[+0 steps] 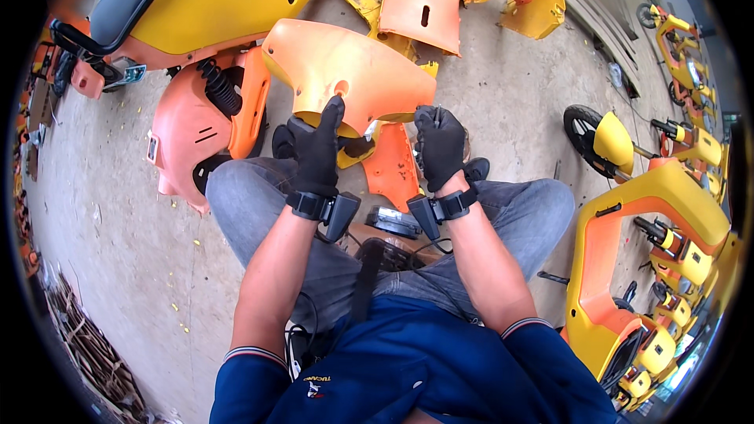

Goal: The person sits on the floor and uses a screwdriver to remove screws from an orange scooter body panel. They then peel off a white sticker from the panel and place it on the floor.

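Note:
An orange plastic scooter panel (357, 71) with a round hole near its lower edge is tilted up in front of me. My left hand (318, 148), in a black glove, grips its lower left edge, thumb on top and the other fingers partly hidden. At the lower right corner my right hand (440, 145), also gloved, is closed on the edge. A small thin metallic bit shows by its fingertips; I cannot make out what it is. Below the panel, between my legs, lie an orange-red plastic piece (391, 166) and a round dark-rimmed part (393, 221).
A yellow scooter body (212, 12) with a dark seat stands at the far left, above a pink-orange shell (192, 129) with a black spring. More panels (424, 0) and a yellow cover (538, 12) lie ahead. A yellow scooter frame (589, 267) stands close on the right.

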Demonstrator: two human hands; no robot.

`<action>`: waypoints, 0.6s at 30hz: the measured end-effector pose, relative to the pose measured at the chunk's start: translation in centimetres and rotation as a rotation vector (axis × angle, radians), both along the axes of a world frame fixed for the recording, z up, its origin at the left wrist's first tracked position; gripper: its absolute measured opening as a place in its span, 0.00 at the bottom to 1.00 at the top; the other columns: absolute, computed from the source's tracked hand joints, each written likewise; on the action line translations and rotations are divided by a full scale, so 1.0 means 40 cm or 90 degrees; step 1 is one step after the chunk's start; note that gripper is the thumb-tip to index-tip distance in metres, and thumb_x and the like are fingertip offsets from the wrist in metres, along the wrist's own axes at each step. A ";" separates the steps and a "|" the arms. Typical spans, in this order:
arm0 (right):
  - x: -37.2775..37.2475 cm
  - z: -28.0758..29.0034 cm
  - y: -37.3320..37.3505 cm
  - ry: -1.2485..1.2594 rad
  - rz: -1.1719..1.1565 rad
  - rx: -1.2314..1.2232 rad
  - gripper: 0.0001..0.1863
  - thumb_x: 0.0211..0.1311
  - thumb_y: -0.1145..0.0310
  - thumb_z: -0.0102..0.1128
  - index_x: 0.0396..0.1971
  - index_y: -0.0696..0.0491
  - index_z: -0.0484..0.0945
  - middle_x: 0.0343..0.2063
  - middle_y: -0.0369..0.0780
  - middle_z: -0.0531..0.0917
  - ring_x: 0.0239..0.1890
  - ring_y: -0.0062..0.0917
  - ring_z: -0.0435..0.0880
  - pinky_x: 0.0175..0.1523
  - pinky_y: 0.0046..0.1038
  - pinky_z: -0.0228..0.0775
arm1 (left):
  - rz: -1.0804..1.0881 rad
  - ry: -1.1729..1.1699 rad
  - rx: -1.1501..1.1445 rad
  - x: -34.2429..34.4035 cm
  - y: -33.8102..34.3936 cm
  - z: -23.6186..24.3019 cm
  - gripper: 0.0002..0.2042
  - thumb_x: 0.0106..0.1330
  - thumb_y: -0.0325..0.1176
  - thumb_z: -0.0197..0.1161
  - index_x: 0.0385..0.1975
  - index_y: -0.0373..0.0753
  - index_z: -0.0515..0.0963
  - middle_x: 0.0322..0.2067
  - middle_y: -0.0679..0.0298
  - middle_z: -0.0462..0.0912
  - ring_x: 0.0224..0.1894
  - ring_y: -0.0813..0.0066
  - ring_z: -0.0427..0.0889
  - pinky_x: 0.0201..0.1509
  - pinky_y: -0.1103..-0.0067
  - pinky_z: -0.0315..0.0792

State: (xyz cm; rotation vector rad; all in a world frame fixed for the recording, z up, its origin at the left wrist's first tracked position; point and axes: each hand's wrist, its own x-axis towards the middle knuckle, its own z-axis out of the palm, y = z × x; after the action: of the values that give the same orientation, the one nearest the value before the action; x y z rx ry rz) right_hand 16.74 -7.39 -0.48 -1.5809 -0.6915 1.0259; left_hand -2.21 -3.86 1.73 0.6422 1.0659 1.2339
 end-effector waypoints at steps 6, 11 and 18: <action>-0.017 0.012 0.004 0.174 -0.065 -0.001 0.07 0.65 0.68 0.60 0.38 0.55 0.79 0.23 0.29 0.77 0.19 0.11 0.70 0.24 0.16 0.64 | -0.023 -0.032 -0.009 0.003 -0.012 0.027 0.24 0.65 0.38 0.66 0.57 0.40 0.65 0.49 0.61 0.77 0.48 0.71 0.82 0.42 0.72 0.84; -0.012 -0.001 0.003 0.215 -0.071 0.002 0.06 0.65 0.69 0.60 0.38 0.54 0.78 0.22 0.29 0.76 0.19 0.11 0.69 0.23 0.16 0.64 | -0.022 -0.019 0.003 0.008 -0.014 0.023 0.24 0.65 0.37 0.66 0.58 0.40 0.65 0.50 0.61 0.77 0.48 0.71 0.82 0.42 0.72 0.84; 0.001 -0.023 0.003 0.324 -0.063 -0.026 0.05 0.67 0.70 0.58 0.37 0.55 0.78 0.22 0.30 0.76 0.18 0.12 0.69 0.22 0.15 0.64 | -0.051 -0.049 0.021 0.008 -0.014 0.036 0.27 0.65 0.38 0.65 0.61 0.40 0.63 0.51 0.60 0.76 0.48 0.70 0.82 0.43 0.72 0.84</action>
State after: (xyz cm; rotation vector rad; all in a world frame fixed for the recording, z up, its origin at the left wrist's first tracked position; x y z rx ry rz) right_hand 16.76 -7.27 -1.40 -1.2939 -0.2423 1.3062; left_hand -1.87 -4.42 3.19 0.6514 0.9485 1.1988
